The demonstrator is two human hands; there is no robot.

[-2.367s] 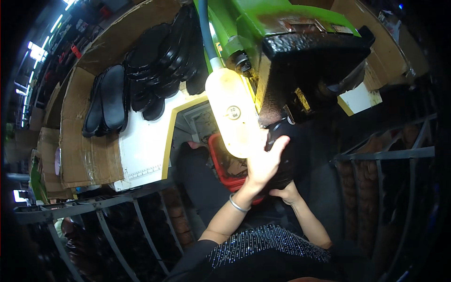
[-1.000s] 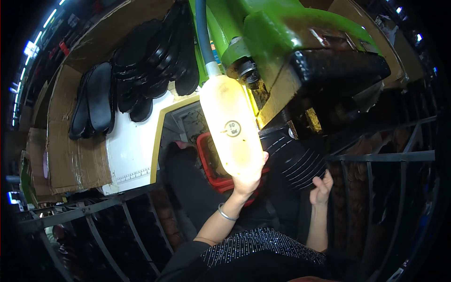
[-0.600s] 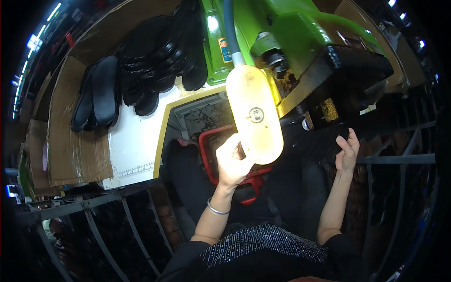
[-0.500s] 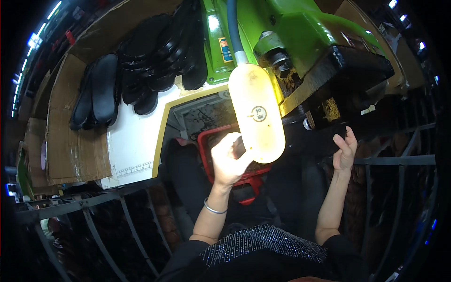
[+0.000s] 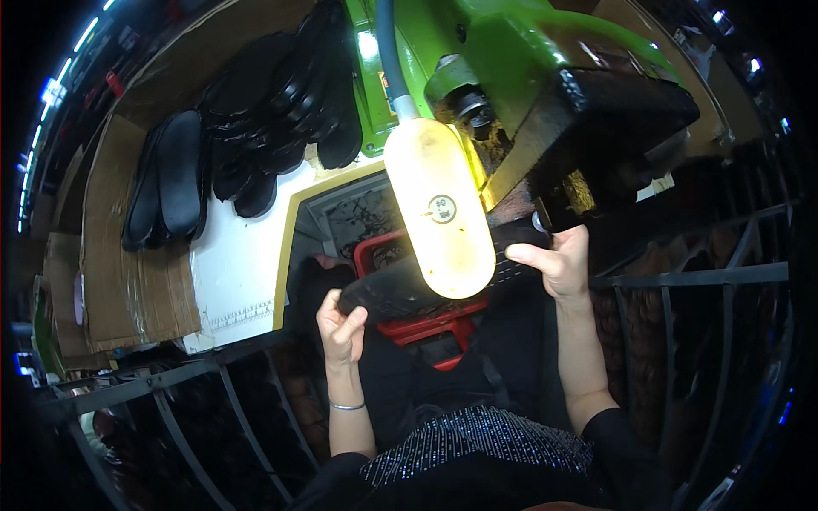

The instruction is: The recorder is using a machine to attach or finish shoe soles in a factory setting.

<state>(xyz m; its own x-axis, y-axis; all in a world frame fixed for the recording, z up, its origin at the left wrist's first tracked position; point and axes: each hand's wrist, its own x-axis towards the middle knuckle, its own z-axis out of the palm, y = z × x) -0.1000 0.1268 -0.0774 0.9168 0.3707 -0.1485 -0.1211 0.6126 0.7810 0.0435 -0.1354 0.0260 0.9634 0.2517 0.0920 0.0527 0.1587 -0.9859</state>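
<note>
A long black shoe sole (image 5: 388,290) spans the gap between my two hands, tilted up toward the right. My left hand (image 5: 341,328) pinches its left end, thumb on the near side. On the other end, my right hand (image 5: 558,262) grips the sole with the thumb laid along it, close under the dark metal head of the green machine (image 5: 588,51). A glowing yellow lamp (image 5: 440,213) hangs in front and hides the middle of the sole. A row of pale marks shows along the sole's edge near my right thumb.
Black soles (image 5: 181,175) are piled on the white worktop (image 5: 234,272) at the left, beside an opened cardboard box (image 5: 128,281). Below the sole is a red basket (image 5: 460,328). Metal railings (image 5: 690,279) run along both sides.
My left hand has moved left and down from beside the lamp. My right hand has shifted left. The sole now shows plainly between both hands. The whole view has shifted slightly.
</note>
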